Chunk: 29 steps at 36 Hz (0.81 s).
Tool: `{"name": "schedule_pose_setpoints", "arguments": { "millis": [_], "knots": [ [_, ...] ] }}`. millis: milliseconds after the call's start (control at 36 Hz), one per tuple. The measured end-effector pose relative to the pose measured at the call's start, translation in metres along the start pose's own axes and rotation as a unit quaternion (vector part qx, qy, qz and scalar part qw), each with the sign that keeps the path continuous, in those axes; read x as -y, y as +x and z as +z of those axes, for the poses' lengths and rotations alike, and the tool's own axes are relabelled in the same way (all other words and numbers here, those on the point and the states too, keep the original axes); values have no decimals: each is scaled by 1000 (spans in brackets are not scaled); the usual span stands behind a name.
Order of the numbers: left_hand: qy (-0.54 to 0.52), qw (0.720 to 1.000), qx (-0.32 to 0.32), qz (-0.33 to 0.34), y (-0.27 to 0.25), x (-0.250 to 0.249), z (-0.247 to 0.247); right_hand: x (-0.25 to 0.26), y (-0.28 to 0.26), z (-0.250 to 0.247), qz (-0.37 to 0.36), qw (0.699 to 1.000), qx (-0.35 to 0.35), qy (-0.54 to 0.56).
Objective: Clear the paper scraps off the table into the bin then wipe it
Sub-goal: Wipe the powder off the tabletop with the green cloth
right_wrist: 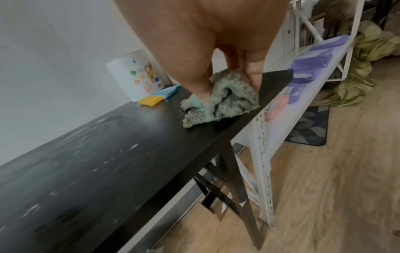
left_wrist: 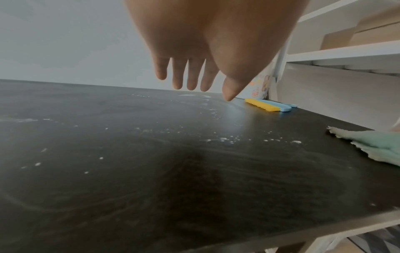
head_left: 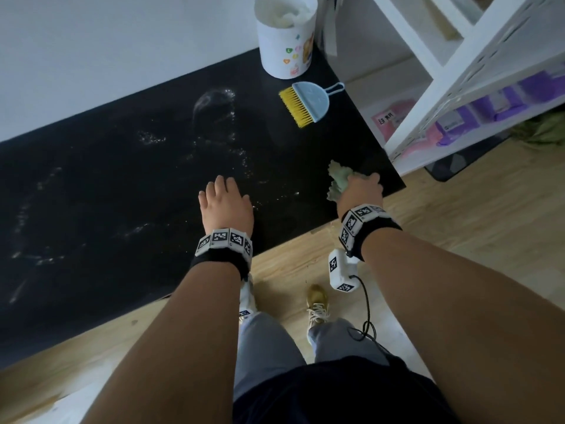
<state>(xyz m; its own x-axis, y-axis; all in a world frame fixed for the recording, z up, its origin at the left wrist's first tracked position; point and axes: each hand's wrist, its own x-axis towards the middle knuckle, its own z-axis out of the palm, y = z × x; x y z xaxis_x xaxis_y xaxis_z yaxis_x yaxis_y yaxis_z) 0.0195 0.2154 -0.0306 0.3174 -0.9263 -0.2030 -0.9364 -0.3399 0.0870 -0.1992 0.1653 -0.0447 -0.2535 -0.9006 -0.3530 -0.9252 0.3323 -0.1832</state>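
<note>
1. While white specks and smears lie scattered over it, the black desk [head_left: 107, 185] runs along the wall, its near right corner carrying the cloth [right_wrist: 223, 99].
2. Just beside the desk's right end stands a white shelf rack [head_left: 452, 87] holding purple and pink packs, with a dark mat [right_wrist: 309, 130] on the wood floor under it.
3. At the far right corner of the desk stands the white bin [head_left: 286, 38], stickers on its side and crumpled white paper inside.
4. Near the bin, towards the person, a blue dustpan with a yellow brush [head_left: 305, 101] lies flat on the desk.
5. Bunched up, the green cloth sits at the desk's right edge, pinched by the right hand [head_left: 360, 191] between thumb and curled fingers.
6. Fingers straight and spread, the left hand [head_left: 224, 203] hovers palm-down over the specks near the front edge, holding nothing.
</note>
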Motion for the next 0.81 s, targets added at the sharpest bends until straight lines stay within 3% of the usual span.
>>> {"name": "schedule_pose_setpoints", "arguments": {
  "millis": [361, 583, 694, 806],
  "knots": [
    [2, 1000, 3, 12, 25, 94, -8, 134, -51, 49, -96, 995, 0, -6],
    [12, 999, -6, 35, 49, 149, -20, 203, -78, 69, -161, 984, 63, 37],
    [22, 998, -14, 54, 62, 167, -25, 205, -73, 61, -137, 988, 11, 67],
    [22, 998, -9, 66, 72, 173, -27, 185, -51, 49, -13, 996, -65, 59]
  ]
}}
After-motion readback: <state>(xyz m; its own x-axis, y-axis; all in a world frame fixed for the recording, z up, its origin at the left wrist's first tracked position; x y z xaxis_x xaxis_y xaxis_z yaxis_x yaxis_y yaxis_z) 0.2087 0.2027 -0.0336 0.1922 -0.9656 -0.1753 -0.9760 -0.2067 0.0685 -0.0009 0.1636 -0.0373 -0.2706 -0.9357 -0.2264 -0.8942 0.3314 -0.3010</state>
